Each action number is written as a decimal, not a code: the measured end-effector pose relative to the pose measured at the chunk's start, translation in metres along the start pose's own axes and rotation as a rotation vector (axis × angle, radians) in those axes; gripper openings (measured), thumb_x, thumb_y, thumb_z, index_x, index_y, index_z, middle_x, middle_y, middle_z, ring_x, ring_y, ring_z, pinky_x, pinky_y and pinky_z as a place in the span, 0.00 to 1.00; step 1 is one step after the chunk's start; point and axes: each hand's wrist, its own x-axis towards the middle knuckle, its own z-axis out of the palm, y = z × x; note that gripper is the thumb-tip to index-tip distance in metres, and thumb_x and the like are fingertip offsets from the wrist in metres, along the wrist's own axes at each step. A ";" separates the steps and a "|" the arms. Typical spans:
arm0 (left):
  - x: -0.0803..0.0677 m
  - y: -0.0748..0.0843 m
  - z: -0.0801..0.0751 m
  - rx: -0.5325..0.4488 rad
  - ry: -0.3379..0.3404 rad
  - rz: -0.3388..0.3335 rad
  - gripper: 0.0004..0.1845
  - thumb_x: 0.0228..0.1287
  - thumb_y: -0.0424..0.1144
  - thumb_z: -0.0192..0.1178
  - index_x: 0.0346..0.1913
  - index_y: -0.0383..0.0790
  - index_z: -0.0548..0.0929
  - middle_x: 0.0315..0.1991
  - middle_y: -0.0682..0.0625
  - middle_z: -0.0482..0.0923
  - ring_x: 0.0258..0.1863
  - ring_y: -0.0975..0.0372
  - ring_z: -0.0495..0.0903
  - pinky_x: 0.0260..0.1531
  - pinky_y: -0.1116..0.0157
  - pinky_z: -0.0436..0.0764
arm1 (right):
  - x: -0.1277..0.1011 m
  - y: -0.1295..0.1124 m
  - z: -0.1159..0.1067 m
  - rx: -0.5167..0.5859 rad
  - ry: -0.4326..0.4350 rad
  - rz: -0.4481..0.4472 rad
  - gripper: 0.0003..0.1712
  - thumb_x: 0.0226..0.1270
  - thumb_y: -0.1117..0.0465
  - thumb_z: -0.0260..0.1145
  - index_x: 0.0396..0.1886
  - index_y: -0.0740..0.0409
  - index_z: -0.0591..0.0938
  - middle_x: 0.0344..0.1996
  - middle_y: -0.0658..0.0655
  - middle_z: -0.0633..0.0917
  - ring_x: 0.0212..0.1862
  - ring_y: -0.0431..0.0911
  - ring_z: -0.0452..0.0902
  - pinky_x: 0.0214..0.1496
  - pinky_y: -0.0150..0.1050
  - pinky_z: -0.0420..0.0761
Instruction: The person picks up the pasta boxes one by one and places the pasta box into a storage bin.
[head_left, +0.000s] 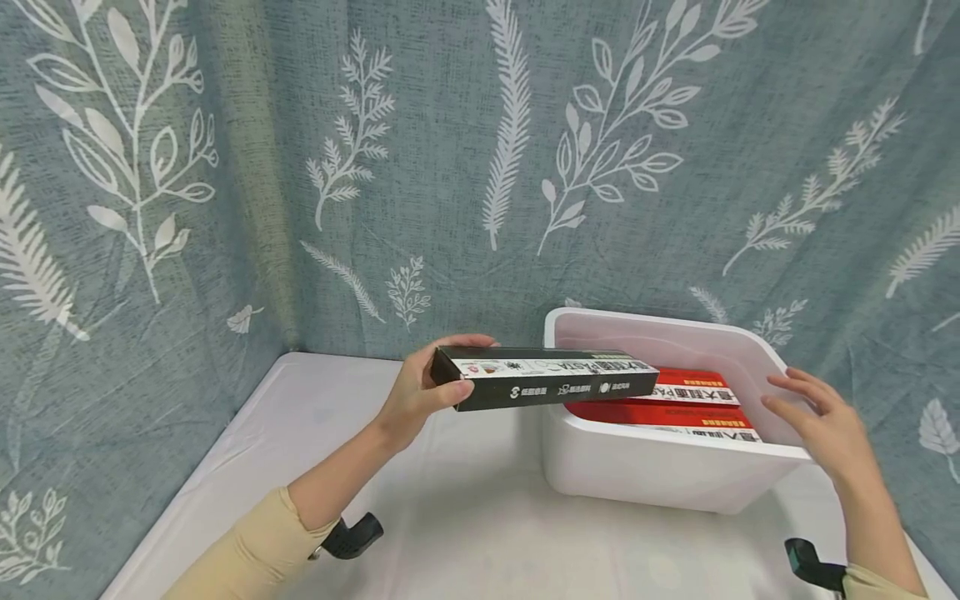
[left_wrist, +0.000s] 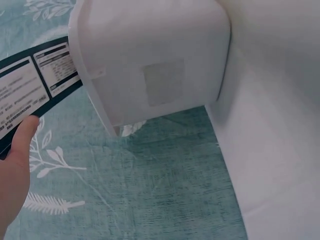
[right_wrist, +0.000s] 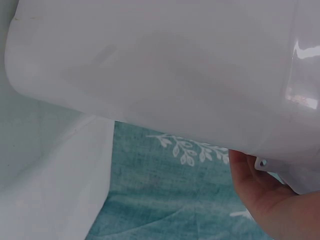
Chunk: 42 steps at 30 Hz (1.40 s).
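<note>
A long black pasta box (head_left: 555, 380) with a white printed band is held by its left end in my left hand (head_left: 420, 392), thumb on the near side. Its right end hangs over the left rim of a white plastic bin (head_left: 637, 462). In the left wrist view, the box (left_wrist: 30, 85) shows white label panels, and the hand (left_wrist: 15, 175) is partly cut off. My right hand (head_left: 825, 421) lies at the bin's right rim, fingers loosely bent over it. In the right wrist view that hand (right_wrist: 270, 195) is partly hidden by the bin wall (right_wrist: 150, 75).
Red pasta boxes (head_left: 675, 412) lie inside the bin. A white table surface (head_left: 465, 500) stands below. Blue-green curtains (head_left: 435, 167) with white leaf prints hang behind and at both sides.
</note>
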 end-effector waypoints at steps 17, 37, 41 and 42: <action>0.049 -0.008 0.012 0.109 -0.306 -0.138 0.35 0.53 0.41 0.65 0.64 0.28 0.71 0.54 0.40 0.77 0.45 0.59 0.79 0.41 0.63 0.81 | 0.001 -0.001 0.002 0.026 0.000 0.003 0.40 0.70 0.42 0.59 0.70 0.68 0.66 0.75 0.68 0.51 0.73 0.71 0.38 0.60 0.77 0.49; 0.075 -0.036 0.046 0.376 -0.339 -0.113 0.38 0.57 0.39 0.71 0.71 0.48 0.67 0.63 0.51 0.75 0.63 0.68 0.70 0.61 0.67 0.69 | 0.000 0.001 0.002 -0.003 0.010 0.001 0.39 0.71 0.44 0.58 0.69 0.68 0.66 0.75 0.68 0.51 0.73 0.71 0.40 0.61 0.76 0.49; 0.074 -0.037 0.052 0.407 -0.250 -0.063 0.35 0.59 0.39 0.70 0.69 0.45 0.70 0.64 0.50 0.74 0.64 0.67 0.71 0.62 0.69 0.68 | 0.000 0.001 0.001 0.000 0.016 -0.001 0.39 0.71 0.44 0.59 0.69 0.69 0.66 0.75 0.68 0.51 0.73 0.71 0.41 0.62 0.75 0.49; 0.073 -0.036 0.053 0.404 -0.233 -0.055 0.34 0.59 0.39 0.70 0.69 0.45 0.70 0.64 0.51 0.74 0.64 0.66 0.70 0.62 0.69 0.68 | 0.001 0.000 0.001 0.001 0.017 0.001 0.40 0.71 0.43 0.59 0.69 0.69 0.66 0.75 0.68 0.51 0.73 0.71 0.40 0.62 0.75 0.49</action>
